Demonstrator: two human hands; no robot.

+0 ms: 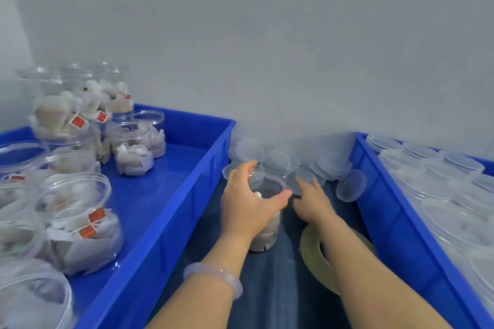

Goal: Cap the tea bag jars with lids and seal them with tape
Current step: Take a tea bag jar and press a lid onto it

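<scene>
Between the bins: we hold one jar [267,235] upright on the blue cloth [267,291]; its mouth is uncapped and tea bags show inside.
Left hand [248,203]: fingers and thumb curl round the jar's rim from 9 o'clock and grip it.
Right hand [312,203]: fingertips lie on a clear lid [300,180] at 2 o'clock of the jar's mouth, the lid's edge just beside the rim. The thumb is hidden, so we cannot tell whether we pinch the lid or only touch it.
Lid pile [275,160]: loose clear lids lean against the wall at 12 o'clock, and one stands on edge at 3 o'clock, against the right bin.
Tape roll [315,256]: lies flat on the cloth at 5 o'clock of the jar, partly under our right forearm.
Left bin [187,195]: at 9 o'clock, it holds filled jars [80,221], several with no lid.
Right bin [387,221]: at 3 o'clock, packed with clear round tops; whether they are loose lids or capped jars we cannot tell.
Step in hand: capping, we judge; this jar is neither capped nor taped.
Next move: it calls for lifting the lid, centring it level over the mouth and pressing it down while the left hand steadies the jar. Only then does the tape come in.
</scene>
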